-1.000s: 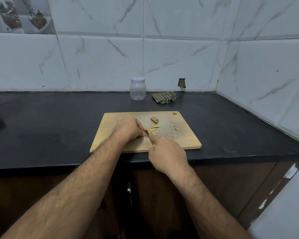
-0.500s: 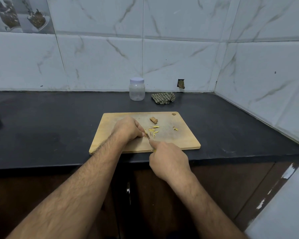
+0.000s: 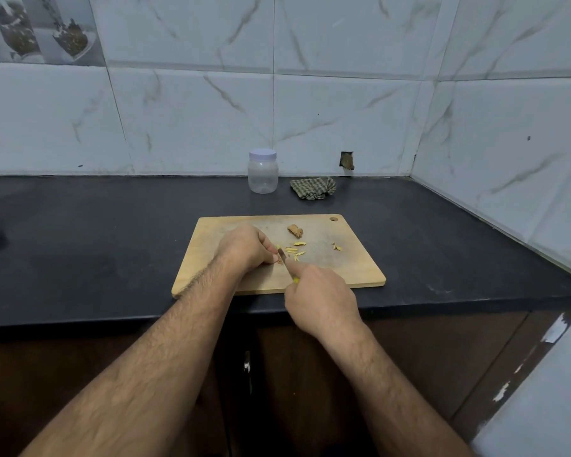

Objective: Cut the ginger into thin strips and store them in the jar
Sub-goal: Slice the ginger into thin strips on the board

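Ginger strips [image 3: 295, 250], pale yellow and thin, lie scattered mid-board on the wooden cutting board [image 3: 343, 268], with a brown ginger chunk [image 3: 295, 231] just behind them. Left hand [image 3: 244, 247] curls down over a small piece, fingertips pinching it. Right hand [image 3: 322, 298] grips the knife [image 3: 285, 262], blade touching those fingertips. Back by the wall stands the lidded clear jar [image 3: 262, 171], a checked cloth [image 3: 314, 188] beside it.

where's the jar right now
In the head view the lidded jar stands at the back of the black counter against the tiled wall, just left of the checked cloth and beyond the cutting board.
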`<state>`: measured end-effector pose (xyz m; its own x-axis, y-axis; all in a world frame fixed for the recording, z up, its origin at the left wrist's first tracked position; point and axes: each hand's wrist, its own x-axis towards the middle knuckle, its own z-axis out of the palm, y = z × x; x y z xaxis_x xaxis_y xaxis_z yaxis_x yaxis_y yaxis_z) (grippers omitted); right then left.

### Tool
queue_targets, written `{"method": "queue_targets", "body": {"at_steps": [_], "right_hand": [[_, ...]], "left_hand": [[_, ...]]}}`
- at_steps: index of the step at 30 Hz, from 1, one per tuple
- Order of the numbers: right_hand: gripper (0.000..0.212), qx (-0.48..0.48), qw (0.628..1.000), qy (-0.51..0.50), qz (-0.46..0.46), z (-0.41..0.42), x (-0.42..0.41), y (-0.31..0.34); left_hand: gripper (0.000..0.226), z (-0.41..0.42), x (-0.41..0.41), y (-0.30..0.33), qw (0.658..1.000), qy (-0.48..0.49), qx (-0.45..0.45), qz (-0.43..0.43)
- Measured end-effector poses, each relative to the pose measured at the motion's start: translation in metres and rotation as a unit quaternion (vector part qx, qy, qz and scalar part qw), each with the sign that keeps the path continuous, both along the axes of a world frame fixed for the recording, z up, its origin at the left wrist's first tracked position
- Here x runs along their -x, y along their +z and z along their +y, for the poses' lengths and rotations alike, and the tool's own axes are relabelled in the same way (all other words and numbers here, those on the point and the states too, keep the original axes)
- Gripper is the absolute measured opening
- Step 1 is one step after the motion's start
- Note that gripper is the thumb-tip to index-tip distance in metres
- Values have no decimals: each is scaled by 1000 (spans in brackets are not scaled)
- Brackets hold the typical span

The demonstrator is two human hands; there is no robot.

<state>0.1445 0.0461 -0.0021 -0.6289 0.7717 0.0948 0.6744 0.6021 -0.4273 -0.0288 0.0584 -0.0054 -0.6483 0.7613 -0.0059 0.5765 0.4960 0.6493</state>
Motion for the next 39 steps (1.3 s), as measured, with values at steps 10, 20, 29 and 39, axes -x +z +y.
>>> {"method": "queue_targets", "body": {"at_steps": [10, 20, 29, 39], "right_hand": [[56, 14, 1000, 10, -27, 5, 9, 4], [52, -9, 999, 7, -33, 1, -7, -1], [56, 3, 1000, 3, 2, 0, 1, -1], [57, 0, 1000, 8, -26, 0, 9, 3]], "left_hand": [[17, 2, 2, 1, 1000, 3, 7, -9], [17, 0, 1, 1, 1000, 7, 7, -8], [16, -1, 0, 2, 1000, 7, 2, -10], [18, 0, 3, 0, 1000, 5, 4, -12]]}}
